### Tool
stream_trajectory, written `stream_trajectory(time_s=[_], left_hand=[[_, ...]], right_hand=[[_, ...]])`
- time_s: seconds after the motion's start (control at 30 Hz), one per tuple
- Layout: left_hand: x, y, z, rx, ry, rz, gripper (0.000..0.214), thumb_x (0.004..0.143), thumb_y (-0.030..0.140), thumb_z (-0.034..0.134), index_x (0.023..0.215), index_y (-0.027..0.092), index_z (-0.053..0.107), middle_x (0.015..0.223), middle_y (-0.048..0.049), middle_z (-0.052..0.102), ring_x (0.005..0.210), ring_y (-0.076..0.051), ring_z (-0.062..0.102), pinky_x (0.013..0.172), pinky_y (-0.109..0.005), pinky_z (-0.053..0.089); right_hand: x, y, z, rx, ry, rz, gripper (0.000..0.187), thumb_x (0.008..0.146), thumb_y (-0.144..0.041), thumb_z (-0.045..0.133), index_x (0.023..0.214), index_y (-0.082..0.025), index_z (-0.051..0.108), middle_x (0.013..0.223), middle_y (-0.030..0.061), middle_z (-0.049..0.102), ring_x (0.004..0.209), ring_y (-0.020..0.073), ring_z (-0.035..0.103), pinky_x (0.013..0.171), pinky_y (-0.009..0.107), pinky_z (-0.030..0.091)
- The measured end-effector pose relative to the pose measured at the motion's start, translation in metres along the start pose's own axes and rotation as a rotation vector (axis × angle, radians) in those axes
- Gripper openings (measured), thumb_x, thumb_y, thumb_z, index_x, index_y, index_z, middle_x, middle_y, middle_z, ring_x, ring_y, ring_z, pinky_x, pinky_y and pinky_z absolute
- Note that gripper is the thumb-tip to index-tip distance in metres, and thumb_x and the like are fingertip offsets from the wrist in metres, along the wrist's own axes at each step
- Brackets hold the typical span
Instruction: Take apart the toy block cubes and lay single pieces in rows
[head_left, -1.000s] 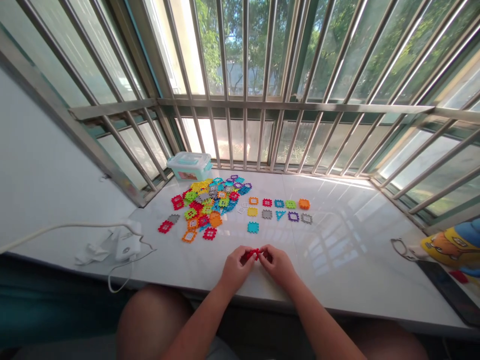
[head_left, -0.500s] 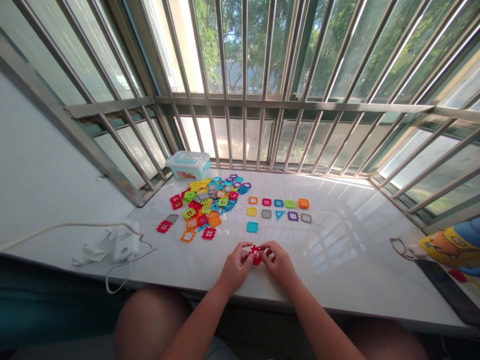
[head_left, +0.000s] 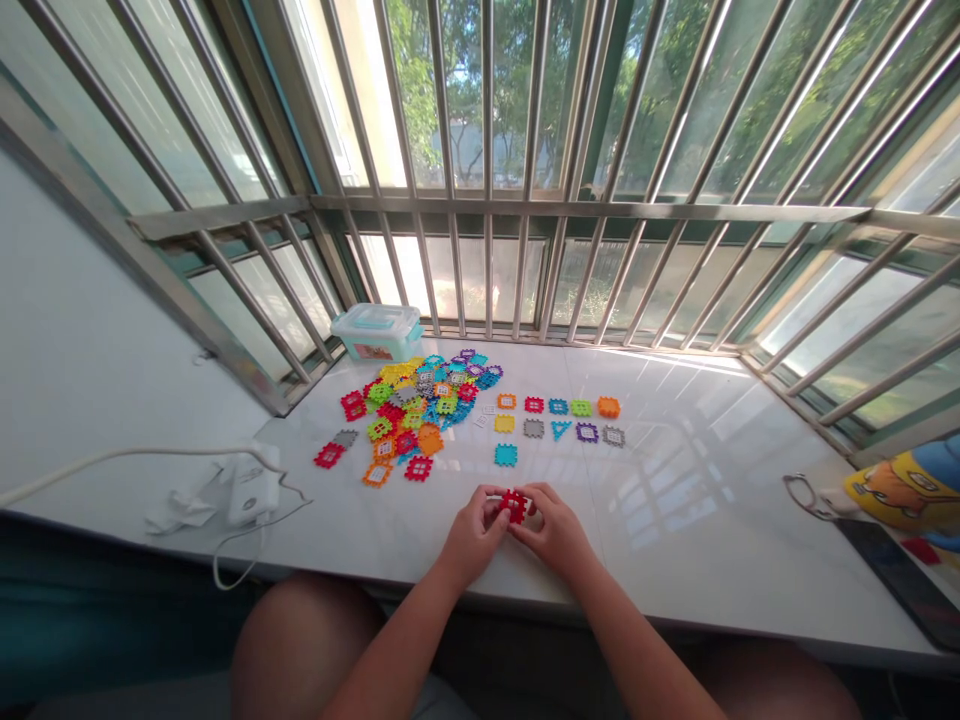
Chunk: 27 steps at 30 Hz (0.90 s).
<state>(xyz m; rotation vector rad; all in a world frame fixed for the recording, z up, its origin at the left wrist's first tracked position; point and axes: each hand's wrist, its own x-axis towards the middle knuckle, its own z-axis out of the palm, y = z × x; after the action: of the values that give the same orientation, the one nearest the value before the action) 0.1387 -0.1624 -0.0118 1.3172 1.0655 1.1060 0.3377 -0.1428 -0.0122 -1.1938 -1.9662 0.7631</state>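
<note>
Between my two hands, near the front edge of the white ledge, is a red building tile [head_left: 514,506] with notched edges and window-like openings. My left hand [head_left: 478,522] grips its left side, and the fingers of my right hand [head_left: 551,522] close on its right side. Whether it is one tile or more, I cannot tell. Beyond my hands lies a cyan tile [head_left: 505,455]. Farther back are rows with a yellow tile [head_left: 504,424], a grey tile [head_left: 533,429], a blue triangle [head_left: 560,430] and an orange tile [head_left: 608,407], among several others.
A heap of mixed coloured tiles [head_left: 409,405] spreads at the left, before a lidded plastic box [head_left: 377,332]. A white charger [head_left: 252,490] with cables lies left. At right are a phone [head_left: 900,580] and a yellow and blue object [head_left: 904,490]. Metal bars [head_left: 487,209] enclose the back.
The red tile has turned slightly in my hands, and my right fingers have shifted their hold on it. The laid-out tiles stay in place.
</note>
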Motion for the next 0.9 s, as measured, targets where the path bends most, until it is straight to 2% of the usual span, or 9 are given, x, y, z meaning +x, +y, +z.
stream_trajectory(time_s=[0.17,0.23,0.33,0.4,0.5,0.63,0.73,0.8,0.9], left_hand=[[0.009,-0.001,-0.007,-0.151,0.019,-0.008,0.041,0.089,0.049,0.076,0.118,0.023,0.063,0.118,-0.0107,0.074,0.111,-0.024,0.071,0.098,-0.039,0.056],[0.020,-0.001,-0.014,-0.342,0.095,-0.060,0.042,0.088,0.052,0.077,0.115,0.022,0.064,0.117,-0.0101,0.072,0.109,-0.022,0.070,0.095,-0.038,0.056],[0.041,0.002,-0.027,-0.672,0.303,-0.125,0.037,0.089,0.055,0.072,0.101,0.021,0.064,0.098,-0.0048,0.069,0.083,-0.016,0.067,0.078,-0.033,0.055],[0.055,0.004,-0.033,-0.830,0.356,-0.140,0.033,0.087,0.052,0.072,0.088,0.021,0.061,0.077,0.0011,0.060,0.065,-0.012,0.056,0.066,-0.029,0.048],[0.068,0.005,-0.037,-0.950,0.216,-0.198,0.027,0.086,0.040,0.075,0.079,0.020,0.058,0.065,0.0052,0.048,0.057,-0.009,0.044,0.060,-0.028,0.041],[0.073,0.003,-0.036,-0.987,0.041,-0.314,0.025,0.087,0.031,0.074,0.075,0.018,0.056,0.065,0.0059,0.045,0.056,-0.009,0.041,0.060,-0.028,0.038],[0.074,0.001,-0.037,-1.022,0.004,-0.369,0.025,0.088,0.029,0.072,0.074,0.019,0.054,0.063,0.0071,0.039,0.054,-0.009,0.037,0.058,-0.028,0.036],[0.075,0.001,-0.039,-1.033,-0.011,-0.392,0.023,0.088,0.028,0.071,0.075,0.019,0.053,0.063,0.0074,0.038,0.053,-0.009,0.036,0.058,-0.028,0.036],[0.076,0.000,-0.039,-1.038,-0.017,-0.402,0.022,0.089,0.028,0.070,0.077,0.019,0.053,0.064,0.0073,0.038,0.054,-0.009,0.037,0.058,-0.027,0.036]], right_hand=[[0.001,-0.004,-0.001,-0.036,0.071,-0.018,0.042,0.091,-0.037,0.075,0.131,-0.026,0.066,0.128,0.0095,0.065,0.113,0.0254,0.067,0.100,0.039,0.057],[0.001,-0.004,-0.002,-0.025,0.114,0.009,0.045,0.091,-0.039,0.075,0.132,-0.025,0.066,0.129,0.0114,0.064,0.112,0.0260,0.067,0.093,0.038,0.060],[0.002,-0.003,-0.004,0.014,0.151,0.075,0.046,0.093,-0.042,0.072,0.134,-0.024,0.067,0.130,0.0132,0.064,0.096,0.0226,0.069,0.074,0.033,0.061],[0.003,0.000,-0.004,0.037,0.171,0.100,0.046,0.093,-0.045,0.071,0.135,-0.024,0.068,0.128,0.0132,0.065,0.092,0.0217,0.068,0.067,0.031,0.059],[0.009,0.008,-0.004,0.046,0.196,0.118,0.049,0.094,-0.050,0.071,0.134,-0.023,0.068,0.125,0.0124,0.068,0.094,0.0229,0.068,0.067,0.032,0.059],[0.033,0.026,-0.015,-0.045,0.244,0.098,0.051,0.093,-0.055,0.071,0.133,-0.024,0.067,0.126,0.0121,0.070,0.101,0.0265,0.067,0.072,0.035,0.058],[0.067,0.040,-0.036,-0.223,0.255,-0.035,0.044,0.095,-0.054,0.070,0.129,-0.025,0.069,0.126,0.0110,0.072,0.114,0.0301,0.064,0.092,0.043,0.055],[0.096,0.048,-0.053,-0.346,0.246,-0.128,0.039,0.096,-0.050,0.070,0.127,-0.025,0.070,0.124,0.0108,0.073,0.120,0.0313,0.062,0.107,0.049,0.047],[0.139,0.058,-0.077,-0.511,0.195,-0.144,0.039,0.097,-0.046,0.070,0.128,-0.022,0.071,0.125,0.0120,0.072,0.119,0.0314,0.061,0.109,0.047,0.044]])
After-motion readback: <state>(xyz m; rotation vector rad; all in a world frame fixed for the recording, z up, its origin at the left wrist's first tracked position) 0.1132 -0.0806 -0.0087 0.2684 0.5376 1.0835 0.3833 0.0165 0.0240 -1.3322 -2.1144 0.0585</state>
